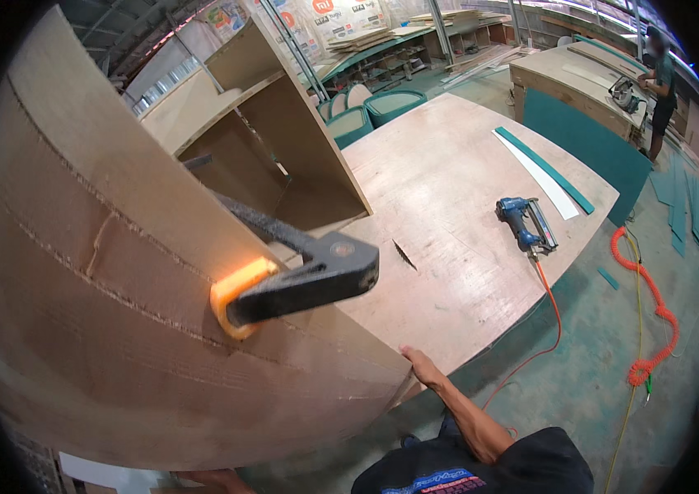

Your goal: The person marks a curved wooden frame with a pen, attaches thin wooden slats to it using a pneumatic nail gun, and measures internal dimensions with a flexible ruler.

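Observation:
A large curved plywood panel (143, 362) fills the left side, with rough seams running across it. My right hand (422, 366) grips the lower right corner of this panel, fingers curled at its edge. Of my left arm only a piece shows at the lower edge, beneath the panel; my left hand (213, 479) is mostly hidden there and its fingers do not show. A black clamp (308, 284) with an orange pad (238, 296) presses against the panel near its upper edge. Behind it stands an open wooden cabinet frame (324, 136).
On the pale plywood tabletop (440, 181) lie a blue nail gun (524, 224) with an orange hose, a white strip (539, 174) and a green strip (547, 169). A coiled orange hose (658, 309) lies on the floor. A person (661, 90) stands by another workbench (563, 74) holding a circular saw (625, 95).

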